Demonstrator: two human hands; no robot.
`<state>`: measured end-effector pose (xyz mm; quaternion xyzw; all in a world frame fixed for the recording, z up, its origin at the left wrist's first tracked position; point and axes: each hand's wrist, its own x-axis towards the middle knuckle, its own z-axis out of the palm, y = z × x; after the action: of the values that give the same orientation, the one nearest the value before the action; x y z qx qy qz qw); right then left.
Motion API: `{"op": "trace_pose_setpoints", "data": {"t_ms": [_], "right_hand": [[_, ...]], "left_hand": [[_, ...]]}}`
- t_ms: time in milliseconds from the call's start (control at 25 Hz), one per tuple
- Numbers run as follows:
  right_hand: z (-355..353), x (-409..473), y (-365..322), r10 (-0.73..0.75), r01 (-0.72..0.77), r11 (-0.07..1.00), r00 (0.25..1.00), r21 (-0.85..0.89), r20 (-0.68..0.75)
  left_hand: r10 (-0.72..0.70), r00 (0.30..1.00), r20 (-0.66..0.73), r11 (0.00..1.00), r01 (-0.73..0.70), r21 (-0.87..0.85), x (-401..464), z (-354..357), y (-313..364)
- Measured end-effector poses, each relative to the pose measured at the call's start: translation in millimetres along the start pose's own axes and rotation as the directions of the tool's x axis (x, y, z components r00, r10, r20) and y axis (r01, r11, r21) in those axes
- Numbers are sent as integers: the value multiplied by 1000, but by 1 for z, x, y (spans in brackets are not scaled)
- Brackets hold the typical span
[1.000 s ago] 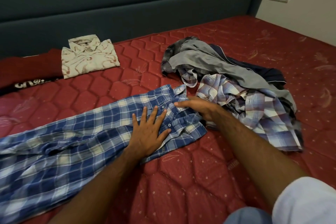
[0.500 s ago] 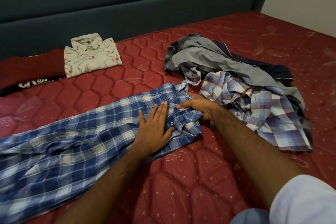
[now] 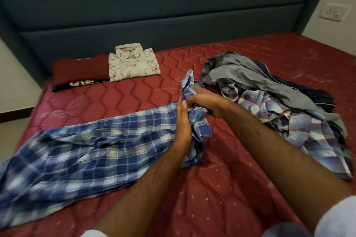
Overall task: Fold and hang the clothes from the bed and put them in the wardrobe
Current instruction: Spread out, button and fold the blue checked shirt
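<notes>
On the red quilted mattress, the person's right hand was gripping the bunched collar end of the blue plaid cotton shirt while the left hand pressed flat beside it, probably to straighten it for folding, well clear of the unfolded heap of grey and checked clothes.

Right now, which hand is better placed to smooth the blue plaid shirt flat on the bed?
Left. The left hand rests edge-on against the blue plaid shirt, beside its spread body; the right hand grips the collar.
</notes>
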<state>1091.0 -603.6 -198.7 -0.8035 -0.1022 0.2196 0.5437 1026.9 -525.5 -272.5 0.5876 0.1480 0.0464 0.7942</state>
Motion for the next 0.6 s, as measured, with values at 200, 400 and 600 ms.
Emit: {"op": "trace_pose_setpoints", "data": {"t_ms": [200,400,600], "right_hand": [[104,9,-48,14,5,969,997,-247,74],[207,13,-64,39,20,892,992,-452,121],[261,9,-46,129,-45,952,957,-304,260]], "left_hand": [[-309,950,-54,575,232,785,15,-58,56],[-249,964,-90,968,251,9,-53,-166,88],[-309,946,-97,883,248,-399,-53,-244,63]]}}
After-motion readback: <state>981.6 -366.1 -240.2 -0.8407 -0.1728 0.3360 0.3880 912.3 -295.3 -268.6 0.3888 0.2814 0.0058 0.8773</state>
